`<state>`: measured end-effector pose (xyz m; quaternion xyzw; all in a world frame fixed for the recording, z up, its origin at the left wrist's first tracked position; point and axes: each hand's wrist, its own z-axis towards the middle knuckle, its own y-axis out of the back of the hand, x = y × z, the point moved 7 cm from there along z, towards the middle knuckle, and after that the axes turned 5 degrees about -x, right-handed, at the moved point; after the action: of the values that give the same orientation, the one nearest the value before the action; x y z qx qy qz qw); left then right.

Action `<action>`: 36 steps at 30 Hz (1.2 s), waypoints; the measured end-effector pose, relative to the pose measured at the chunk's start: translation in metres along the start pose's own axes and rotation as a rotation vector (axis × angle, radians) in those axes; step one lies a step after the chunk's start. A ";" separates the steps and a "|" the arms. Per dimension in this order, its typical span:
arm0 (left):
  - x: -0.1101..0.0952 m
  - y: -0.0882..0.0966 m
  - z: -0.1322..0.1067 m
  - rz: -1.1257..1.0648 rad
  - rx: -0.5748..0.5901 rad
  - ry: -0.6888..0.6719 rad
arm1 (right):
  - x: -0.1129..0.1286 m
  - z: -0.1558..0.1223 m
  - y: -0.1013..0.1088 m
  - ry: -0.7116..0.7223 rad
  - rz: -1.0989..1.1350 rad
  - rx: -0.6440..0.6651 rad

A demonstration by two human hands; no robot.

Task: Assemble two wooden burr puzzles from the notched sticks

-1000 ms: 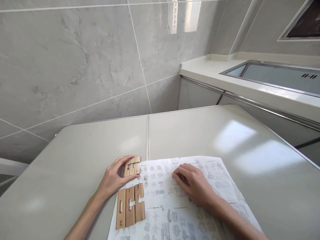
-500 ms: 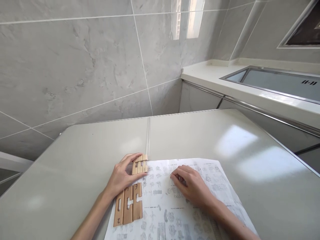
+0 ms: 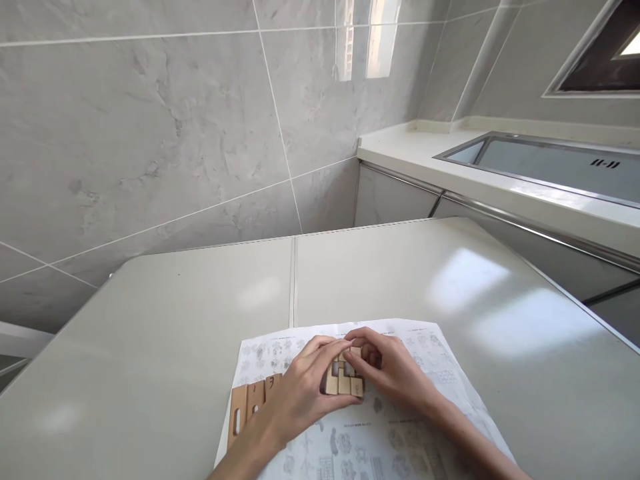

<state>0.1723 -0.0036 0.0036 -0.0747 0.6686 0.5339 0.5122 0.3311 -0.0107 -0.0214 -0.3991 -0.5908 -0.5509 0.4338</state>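
Several pale notched wooden puzzle pieces [image 3: 344, 385], set side by side, are held over the paper sheet. My left hand [image 3: 309, 380] grips them from the left, fingers along the far edge and thumb along the near edge. With fingers curled, my right hand [image 3: 383, 360] has its fingertips at their upper right corner, partly covering it. Darker flat wooden pieces with slots and handwritten marks [image 3: 240, 405] lie at the left side of the sheet, partly hidden by my left forearm.
The printed paper sheet [image 3: 425, 373], covered in small diagrams, lies on a pale table [image 3: 200, 320] with a seam down its middle. A grey tiled wall [image 3: 150, 133] rises behind. To the right stand a counter [image 3: 400, 143] and a sink [image 3: 545, 163].
My left hand has carried the pale pieces right and nearer, to the middle of the sheet. My right hand, earlier resting on the paper, now touches them.
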 end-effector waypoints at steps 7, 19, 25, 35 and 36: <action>0.002 -0.002 0.000 0.019 0.001 0.033 | -0.010 0.004 0.008 -0.113 0.173 -0.040; 0.010 0.004 0.002 0.215 0.017 0.008 | -0.022 0.007 0.019 -0.273 0.529 -0.120; 0.009 0.026 0.003 0.207 0.002 0.076 | -0.024 0.008 0.017 -0.289 0.627 -0.074; 0.022 0.026 -0.014 -0.166 -0.054 0.387 | -0.030 0.007 0.012 -0.241 0.897 -0.121; 0.023 0.024 -0.015 -0.168 -0.053 0.405 | -0.030 0.006 0.010 -0.248 0.902 -0.111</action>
<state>0.1372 0.0051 -0.0001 -0.2492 0.7350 0.4809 0.4079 0.3497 -0.0041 -0.0473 -0.7013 -0.3755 -0.2861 0.5341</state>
